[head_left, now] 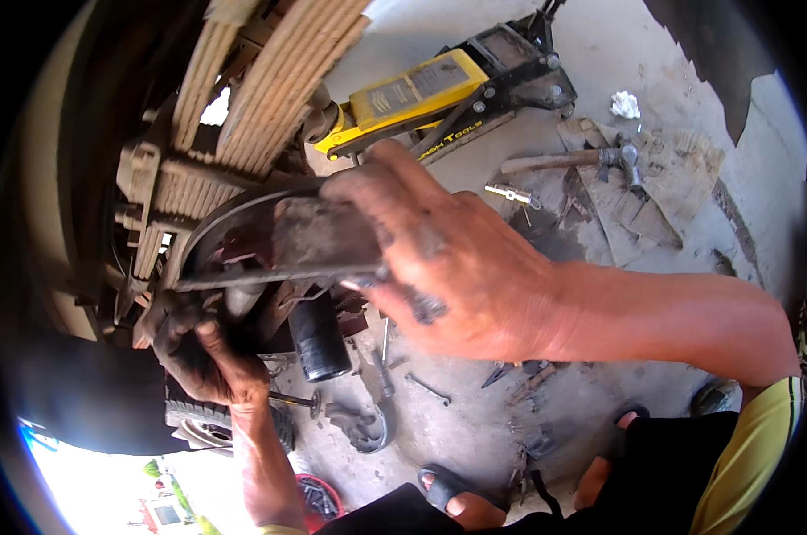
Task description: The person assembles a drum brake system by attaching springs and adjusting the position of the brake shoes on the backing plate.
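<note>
A half-round dark metal plate [323,234] with a raised, curved rim is held up in front of me, its straight edge downward. My right hand [457,259] is closed on its right end, thumb below and fingers over the top. Blackened with grease, my left hand [203,348] is curled just under the plate's lower left corner; what its fingers hold, if anything, is hidden. Behind and below the plate, a black cylinder [318,339] sticks out from the vehicle's underside. The plate and my hands cover much of the mechanism there.
Stacked leaf springs [270,80] rise at the upper left. A yellow and black floor jack [421,94] stands beyond my right hand. A hammer [568,161] lies on flattened cardboard [688,165]. Below are a wrench [428,389], a curved metal piece [360,430] and a red tub [319,497].
</note>
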The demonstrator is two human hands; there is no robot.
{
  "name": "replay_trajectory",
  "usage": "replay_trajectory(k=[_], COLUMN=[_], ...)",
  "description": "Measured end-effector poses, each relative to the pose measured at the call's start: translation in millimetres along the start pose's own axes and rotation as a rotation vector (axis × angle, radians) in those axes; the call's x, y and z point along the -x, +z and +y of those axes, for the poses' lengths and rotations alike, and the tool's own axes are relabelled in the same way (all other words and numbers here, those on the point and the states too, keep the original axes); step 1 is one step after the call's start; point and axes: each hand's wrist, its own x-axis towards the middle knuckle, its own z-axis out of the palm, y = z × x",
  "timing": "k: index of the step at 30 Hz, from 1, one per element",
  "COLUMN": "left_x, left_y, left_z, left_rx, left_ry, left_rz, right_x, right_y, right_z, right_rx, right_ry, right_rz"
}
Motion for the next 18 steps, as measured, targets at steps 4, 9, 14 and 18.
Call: replay_trajectory(k=[4, 9, 14, 18], left_x=[-4.4, -8.2, -17.4, -16.3], left_y=[0.3, -0.2, 2.4, 3.2], left_z=[9.8, 6.6, 7.3, 8.9], left_rx=[0.044, 0.12, 0.072, 0.091], left_ry=[0.002, -0.002, 0.126, 0.113], left_rz=[-0.067, -0.062, -0.054, -0.036], right_x=[5.1, 3.4, 1.7, -0.6], right_y=[5.6, -0.3, -0.7, -0.5], right_z=[0.2, -13.3, -5.7, -6.3], right_rx=[0.052, 0.052, 0.087, 0.167], right_ry=[-0.003, 0.068, -0.02, -0.114], right_rz=[0.08, 0.091, 0.11, 0.104])
